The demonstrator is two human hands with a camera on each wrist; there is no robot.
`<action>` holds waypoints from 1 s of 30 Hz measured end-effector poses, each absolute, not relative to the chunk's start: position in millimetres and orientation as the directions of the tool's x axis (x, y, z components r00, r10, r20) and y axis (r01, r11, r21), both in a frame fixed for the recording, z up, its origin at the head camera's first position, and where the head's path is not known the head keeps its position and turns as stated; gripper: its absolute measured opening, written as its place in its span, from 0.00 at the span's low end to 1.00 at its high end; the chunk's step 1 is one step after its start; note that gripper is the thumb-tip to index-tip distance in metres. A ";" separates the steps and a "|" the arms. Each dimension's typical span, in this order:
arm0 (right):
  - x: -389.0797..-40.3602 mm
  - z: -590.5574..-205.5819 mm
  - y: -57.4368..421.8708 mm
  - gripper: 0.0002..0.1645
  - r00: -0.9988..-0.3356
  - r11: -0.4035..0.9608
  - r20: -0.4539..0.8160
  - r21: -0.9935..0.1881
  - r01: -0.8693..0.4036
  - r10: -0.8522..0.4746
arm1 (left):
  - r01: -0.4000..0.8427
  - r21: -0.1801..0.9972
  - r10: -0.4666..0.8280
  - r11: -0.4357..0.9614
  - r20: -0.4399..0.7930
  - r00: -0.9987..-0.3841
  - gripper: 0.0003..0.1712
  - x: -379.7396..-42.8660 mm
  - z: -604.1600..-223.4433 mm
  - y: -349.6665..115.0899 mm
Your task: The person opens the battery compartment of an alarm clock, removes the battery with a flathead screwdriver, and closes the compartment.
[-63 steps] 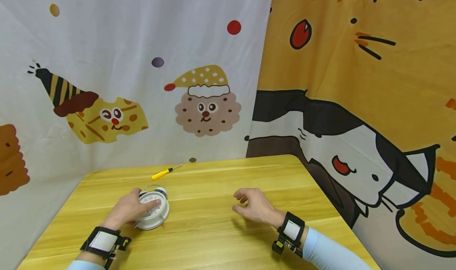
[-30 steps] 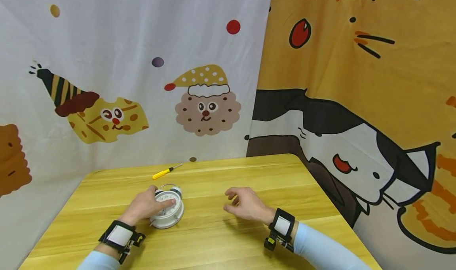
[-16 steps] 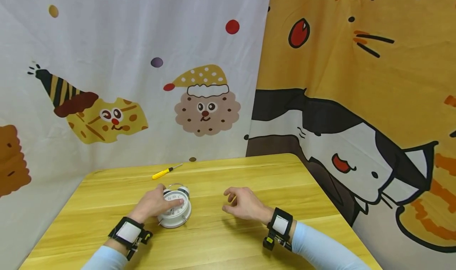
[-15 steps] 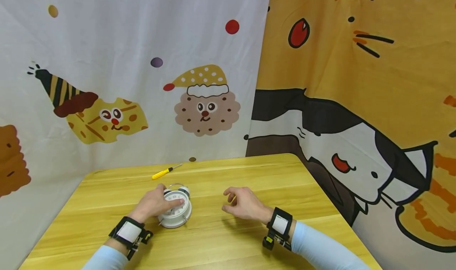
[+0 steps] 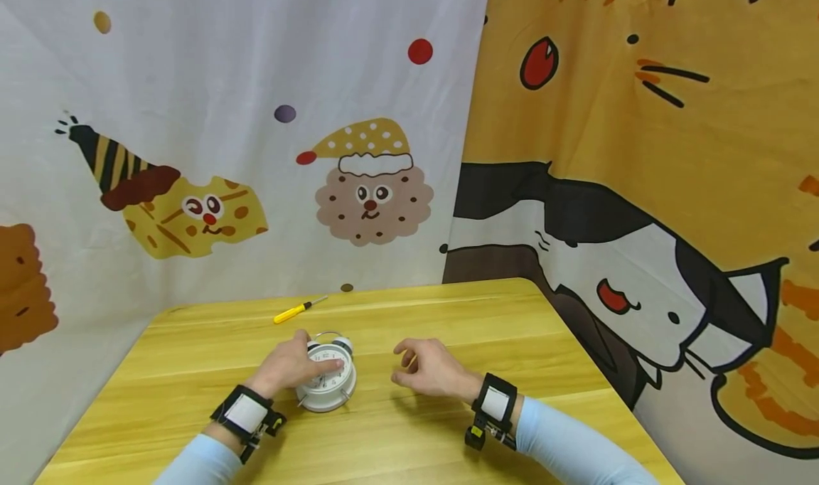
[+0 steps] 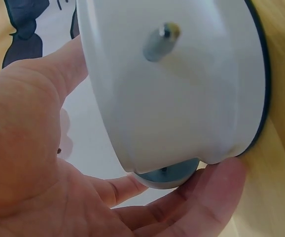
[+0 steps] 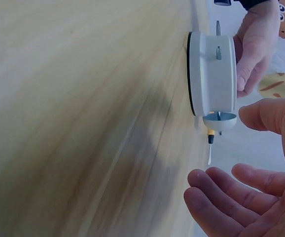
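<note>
A white twin-bell alarm clock lies face up at the table's middle left, its short feet toward me. My left hand grips its left side, thumb over the dial and the other fingers round the side by a bell. In the left wrist view, the fingertips press the clock body near its dark back rim. My right hand hovers to the right of the clock with fingers loosely bent, holding nothing. The right wrist view has the clock just beyond that hand's thumb.
A yellow-handled screwdriver lies behind the clock near the back edge of the wooden table. Cartoon-printed cloth hangs behind and beside the table. Each wrist wears a black strap with a small camera.
My left hand has slid the alarm clock to the right along the table, keeping its grip. The right hand has drifted slightly left, toward the clock. The screwdriver stays put.
</note>
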State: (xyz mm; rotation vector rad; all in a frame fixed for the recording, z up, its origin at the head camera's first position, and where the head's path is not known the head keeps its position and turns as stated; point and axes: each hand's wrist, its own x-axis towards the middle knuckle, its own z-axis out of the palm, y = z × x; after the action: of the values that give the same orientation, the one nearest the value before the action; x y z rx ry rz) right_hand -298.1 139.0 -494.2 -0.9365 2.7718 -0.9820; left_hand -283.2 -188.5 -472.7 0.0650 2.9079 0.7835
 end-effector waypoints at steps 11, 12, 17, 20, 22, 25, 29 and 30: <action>-299.8 -497.0 134.0 0.31 -0.808 0.611 0.138 -0.585 -0.533 -0.573 | 0.006 0.488 0.081 0.873 -0.132 -0.988 0.68 -286.0 -467.9 -164.1; -299.7 -497.0 133.6 0.31 -0.808 0.609 0.136 -0.588 -0.532 -0.574 | 0.007 0.489 0.082 0.872 -0.132 -0.988 0.68 -286.0 -468.4 -162.4; -300.1 -498.8 133.4 0.31 -0.803 0.600 0.130 -0.598 -0.531 -0.582 | 0.012 0.489 0.084 0.872 -0.126 -0.988 0.69 -286.8 -470.8 -154.9; -300.4 -499.9 133.7 0.31 -0.802 0.599 0.123 -0.602 -0.529 -0.584 | 0.013 0.486 0.083 0.874 -0.123 -0.989 0.69 -287.3 -472.4 -151.1; -300.5 -500.4 133.8 0.32 -0.802 0.600 0.120 -0.601 -0.528 -0.585 | 0.013 0.482 0.081 0.876 -0.121 -0.989 0.70 -287.4 -473.2 -148.6; -300.7 -500.6 133.5 0.32 -0.804 0.602 0.117 -0.602 -0.524 -0.583 | 0.015 0.478 0.080 0.878 -0.116 -0.990 0.71 -287.7 -473.8 -144.3; -300.7 -500.4 132.2 0.33 -0.808 0.611 0.110 -0.598 -0.519 -0.579 | 0.019 0.480 0.080 0.877 -0.106 -0.991 0.69 -288.2 -473.9 -137.6; -300.6 -500.3 131.8 0.33 -0.809 0.614 0.106 -0.597 -0.517 -0.578 | 0.021 0.481 0.081 0.876 -0.103 -0.991 0.69 -288.3 -473.9 -135.8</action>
State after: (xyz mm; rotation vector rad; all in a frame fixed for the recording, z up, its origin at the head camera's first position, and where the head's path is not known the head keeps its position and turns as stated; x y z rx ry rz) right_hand -300.6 131.8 -500.3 -0.9305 2.7334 -0.9639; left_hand -288.3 -135.8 -473.9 0.0799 2.9259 0.7479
